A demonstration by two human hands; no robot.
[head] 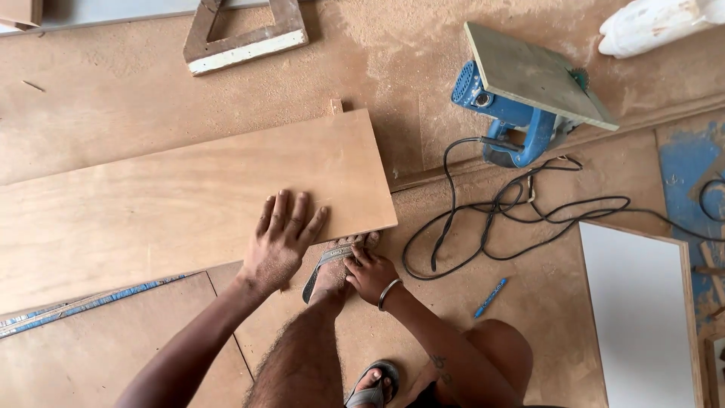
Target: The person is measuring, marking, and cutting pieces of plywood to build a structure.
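Floor: brown board flooring (151,98) dusted with sawdust, thickest beyond the fingertips toward the top of the view.
Plywood panel (181,193): long, pale brown, lying flat on the floor; its near edge rests over a sandalled foot (332,272).
Left hand (281,242): palm down on the panel near its right end, fingers spread and flat, gripping nothing.
Right hand (370,272): metal bangle at the wrist, fingers curled at the panel's near edge beside the toes; whether they pinch anything cannot be told.
Circular saw (521,106): blue, tipped with base plate up, well beyond the right fingers.
Cable (513,211): black, looped just right of the right hand.
Marker (490,298): blue, on the floor right of the right wrist.
White board (642,317): far right.
Wooden frame (245,34): top, far beyond the left fingertips.
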